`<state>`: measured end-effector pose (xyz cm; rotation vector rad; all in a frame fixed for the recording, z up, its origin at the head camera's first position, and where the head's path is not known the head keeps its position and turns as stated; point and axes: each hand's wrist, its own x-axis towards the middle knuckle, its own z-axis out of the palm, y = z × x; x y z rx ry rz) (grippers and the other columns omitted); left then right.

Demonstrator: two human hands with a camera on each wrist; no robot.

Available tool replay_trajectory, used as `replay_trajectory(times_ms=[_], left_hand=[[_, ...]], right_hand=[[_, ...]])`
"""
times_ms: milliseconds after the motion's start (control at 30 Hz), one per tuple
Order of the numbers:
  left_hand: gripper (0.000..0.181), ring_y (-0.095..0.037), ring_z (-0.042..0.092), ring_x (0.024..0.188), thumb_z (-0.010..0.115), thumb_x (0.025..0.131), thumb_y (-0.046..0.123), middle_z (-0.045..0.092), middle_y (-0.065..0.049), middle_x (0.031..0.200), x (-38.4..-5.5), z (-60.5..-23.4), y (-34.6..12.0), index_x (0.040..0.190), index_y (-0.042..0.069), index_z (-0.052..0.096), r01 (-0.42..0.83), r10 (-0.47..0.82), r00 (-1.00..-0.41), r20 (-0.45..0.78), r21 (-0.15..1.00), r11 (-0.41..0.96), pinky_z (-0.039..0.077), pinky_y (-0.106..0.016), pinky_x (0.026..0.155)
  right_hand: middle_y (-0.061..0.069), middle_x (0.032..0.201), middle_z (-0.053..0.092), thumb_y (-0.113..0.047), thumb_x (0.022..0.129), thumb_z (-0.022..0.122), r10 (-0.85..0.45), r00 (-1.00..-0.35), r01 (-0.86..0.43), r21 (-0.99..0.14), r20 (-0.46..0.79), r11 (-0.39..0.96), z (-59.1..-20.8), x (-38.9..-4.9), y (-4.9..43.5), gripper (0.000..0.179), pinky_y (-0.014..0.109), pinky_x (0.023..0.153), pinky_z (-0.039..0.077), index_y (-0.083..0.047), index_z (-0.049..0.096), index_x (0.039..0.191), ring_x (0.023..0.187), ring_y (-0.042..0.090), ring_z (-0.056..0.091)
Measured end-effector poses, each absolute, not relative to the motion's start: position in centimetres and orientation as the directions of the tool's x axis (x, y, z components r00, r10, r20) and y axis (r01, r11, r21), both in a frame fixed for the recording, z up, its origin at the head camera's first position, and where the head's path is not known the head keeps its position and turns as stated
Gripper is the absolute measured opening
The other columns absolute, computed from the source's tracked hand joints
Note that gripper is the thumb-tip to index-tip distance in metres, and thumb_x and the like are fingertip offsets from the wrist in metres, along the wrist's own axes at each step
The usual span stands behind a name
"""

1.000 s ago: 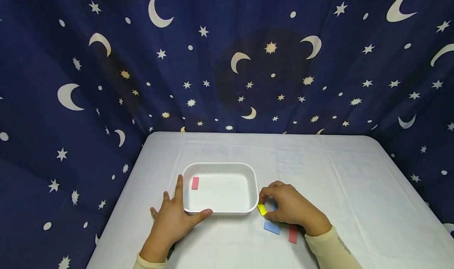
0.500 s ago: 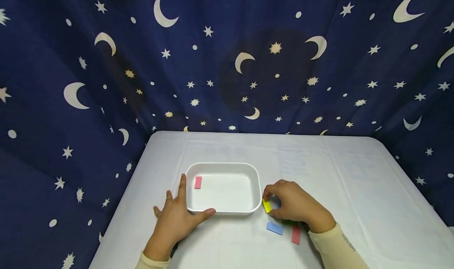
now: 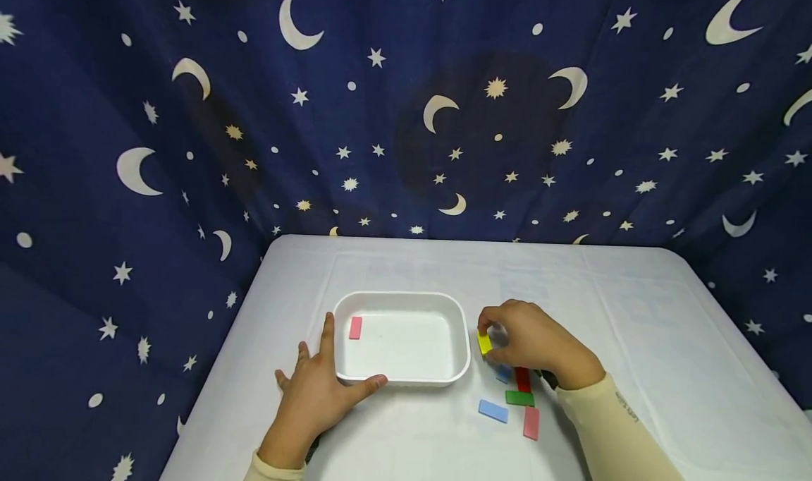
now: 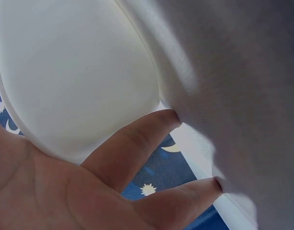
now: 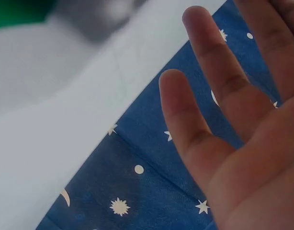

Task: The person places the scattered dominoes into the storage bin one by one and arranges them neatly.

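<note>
A white rectangular tray [image 3: 406, 380] stands in the middle of the table. Against its left end rests my left hand [image 3: 313, 393], fingers spread, the thumb lying along the front rim. In the left wrist view that hand [image 4: 80, 191] shows beside the tray's wall [image 4: 75, 76]. A pink rectangular tile [image 3: 355, 328] lies inside the tray at the left. Just right of the tray, my right hand [image 3: 529, 336] pinches a yellow tile [image 3: 484, 343] between thumb and finger. The right wrist view shows other fingers [image 5: 178, 103] extended, but not the yellow tile.
Several tiles lie on the white-covered table [image 3: 419, 439] in front of the right hand: light blue [image 3: 493, 410], green [image 3: 520, 398], red [image 3: 523, 379], pink [image 3: 531, 423] and a partly hidden blue one [image 3: 503, 374]. A dark blue curtain [image 3: 380, 128] with moons and stars surrounds the table.
My right hand has moved away from me with the yellow tile, along the tray's right end. The green and red tiles now show more. My left hand stays at the tray.
</note>
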<state>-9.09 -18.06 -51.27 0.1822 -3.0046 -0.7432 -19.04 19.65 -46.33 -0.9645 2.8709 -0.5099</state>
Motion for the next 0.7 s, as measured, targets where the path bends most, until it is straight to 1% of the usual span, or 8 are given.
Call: replay_trajectory(times_ms=[67,167,333,500,700], left_hand=[[0.153,-0.062,0.033,0.146,0.065,0.056,0.102,0.059,-0.018,0.148,-9.1,-51.4,-18.0,0.172,0.025,0.002,-0.101,-0.123,-0.992,0.016,0.468,0.878,0.011,-0.096,0.096],[0.153,-0.062,0.033,0.146,0.064,0.056,0.103,0.059,-0.017,0.149,-9.0,-51.3,-17.9,0.172,0.025,0.001,-0.105,-0.123,-0.992,0.008,0.469,0.877,0.011,-0.095,0.096],[0.152,-0.062,0.033,0.146,0.064,0.056,0.103,0.059,-0.016,0.149,-9.0,-51.2,-17.9,0.172,0.026,0.002,-0.107,-0.124,-0.992,0.005,0.474,0.874,0.011,-0.095,0.097],[0.152,-0.063,0.033,0.145,0.064,0.056,0.103,0.060,-0.017,0.148,-9.1,-51.2,-18.0,0.172,0.024,0.004,-0.102,-0.125,-0.992,0.016,0.479,0.872,0.011,-0.095,0.096],[0.153,-0.062,0.034,0.145,0.060,0.055,0.105,0.060,-0.017,0.148,-9.0,-51.2,-18.1,0.172,0.025,0.004,-0.106,-0.128,-0.992,0.015,0.472,0.875,0.012,-0.095,0.096]], right_hand=[[-0.008,0.096,0.070,-0.022,0.073,0.094,-0.592,-0.805,-0.569,-0.335,0.039,0.751,-45.9,-19.4,19.6,0.036,0.043,0.084,0.052,-0.027,0.074,0.103,0.091,0.020,0.061],[-0.007,0.098,0.071,-0.019,0.073,0.093,-0.584,-0.810,-0.567,-0.325,0.055,0.757,-45.0,-19.9,19.4,0.036,0.045,0.084,0.053,-0.026,0.074,0.104,0.091,0.021,0.062],[-0.008,0.102,0.072,-0.019,0.074,0.093,-0.576,-0.810,-0.578,-0.302,0.104,0.758,-43.5,-20.5,18.7,0.038,0.046,0.086,0.054,-0.023,0.074,0.107,0.095,0.020,0.064],[-0.009,0.105,0.073,-0.020,0.076,0.093,-0.575,-0.809,-0.583,-0.278,0.121,0.763,-42.0,-21.1,17.5,0.037,0.048,0.088,0.054,-0.023,0.075,0.108,0.097,0.020,0.064],[-0.010,0.103,0.072,-0.023,0.077,0.092,-0.573,-0.809,-0.586,-0.259,0.131,0.768,-40.9,-21.5,16.3,0.036,0.045,0.088,0.054,-0.024,0.075,0.108,0.098,0.020,0.064]])
